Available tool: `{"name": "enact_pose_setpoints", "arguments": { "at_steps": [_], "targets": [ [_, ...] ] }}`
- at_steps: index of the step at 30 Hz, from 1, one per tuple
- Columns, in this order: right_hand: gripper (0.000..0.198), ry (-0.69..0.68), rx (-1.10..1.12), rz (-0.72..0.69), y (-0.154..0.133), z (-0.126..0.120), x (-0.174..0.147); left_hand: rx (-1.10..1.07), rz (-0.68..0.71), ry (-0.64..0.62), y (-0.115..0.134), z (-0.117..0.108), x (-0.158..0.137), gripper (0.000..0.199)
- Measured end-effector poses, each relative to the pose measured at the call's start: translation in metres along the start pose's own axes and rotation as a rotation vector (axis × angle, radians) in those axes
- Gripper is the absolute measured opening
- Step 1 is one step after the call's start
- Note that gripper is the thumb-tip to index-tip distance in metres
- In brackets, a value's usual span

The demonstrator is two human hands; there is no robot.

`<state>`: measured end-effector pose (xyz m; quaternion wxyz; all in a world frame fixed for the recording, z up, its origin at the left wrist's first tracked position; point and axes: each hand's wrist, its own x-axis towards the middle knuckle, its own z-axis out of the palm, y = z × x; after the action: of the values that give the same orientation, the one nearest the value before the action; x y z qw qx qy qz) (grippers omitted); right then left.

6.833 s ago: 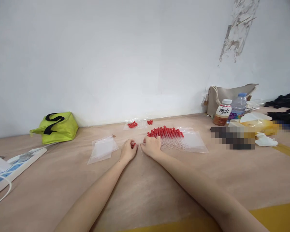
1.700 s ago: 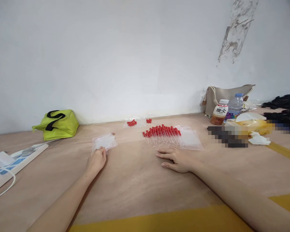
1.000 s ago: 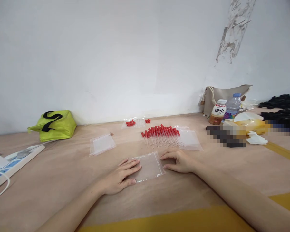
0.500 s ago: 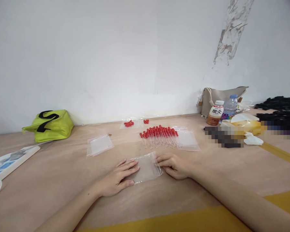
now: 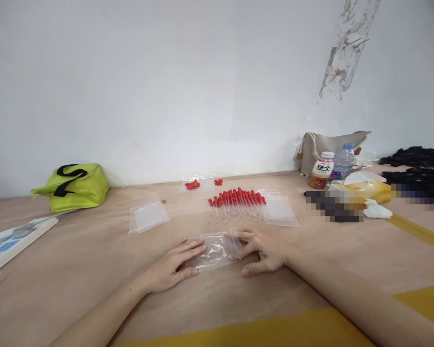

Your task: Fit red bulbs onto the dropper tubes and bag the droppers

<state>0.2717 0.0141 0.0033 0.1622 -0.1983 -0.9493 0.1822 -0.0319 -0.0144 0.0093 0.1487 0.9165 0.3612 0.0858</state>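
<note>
A clear zip-lock bag [image 5: 214, 251] lies on the table before me, its mouth turned to the right. My left hand [image 5: 177, 266] rests flat on the bag's left end, fingers stretched out. Fingertips of my right hand [image 5: 262, 250] reach into the bag's open mouth, showing through the film; the thumb is apart, outside. Just behind the bag, several droppers with red bulbs and thin clear tubes [image 5: 238, 202] lie side by side, bulbs pointing to the wall.
Flat clear bags [image 5: 150, 217] lie at left, more bags [image 5: 284, 212] right of the droppers. Loose red bulbs [image 5: 192, 184] sit near the wall. A green pouch [image 5: 79, 188] and power strip [image 5: 21, 243] stand left; a brown-labelled bottle [image 5: 321, 171] and tissue pack [image 5: 374, 188] right.
My right hand's fingers have moved left into the bag's mouth and spread, the thumb coming away. The bag's film has puffed and wrinkled. My left hand stays nearly in place.
</note>
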Motion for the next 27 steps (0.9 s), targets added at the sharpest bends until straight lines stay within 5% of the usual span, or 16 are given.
{"name": "enact_pose_setpoints", "arguments": {
  "at_steps": [5, 9, 13, 18, 27],
  "targets": [
    [0.027, 0.115, 0.188, 0.125, 0.015, -0.001, 0.005, -0.005, 0.002, 0.017, -0.001, 0.002, 0.001, 0.044],
    [0.024, 0.517, -0.056, 0.511, 0.051, -0.018, 0.021, -0.007, -0.002, 0.018, -0.002, 0.003, 0.000, 0.045],
    [0.026, 0.703, -0.228, 0.899, 0.091, -0.046, 0.049, 0.002, -0.003, 0.017, -0.003, 0.004, 0.000, 0.045],
    [0.040, 0.729, -0.238, 1.027, 0.119, -0.058, 0.082, 0.009, -0.012, 0.013, 0.000, 0.004, -0.001, 0.046],
    [0.019, 0.795, -0.004, 1.036, 0.130, -0.062, 0.089, -0.037, -0.055, 0.103, 0.001, 0.008, -0.002, 0.043]
  ]
}}
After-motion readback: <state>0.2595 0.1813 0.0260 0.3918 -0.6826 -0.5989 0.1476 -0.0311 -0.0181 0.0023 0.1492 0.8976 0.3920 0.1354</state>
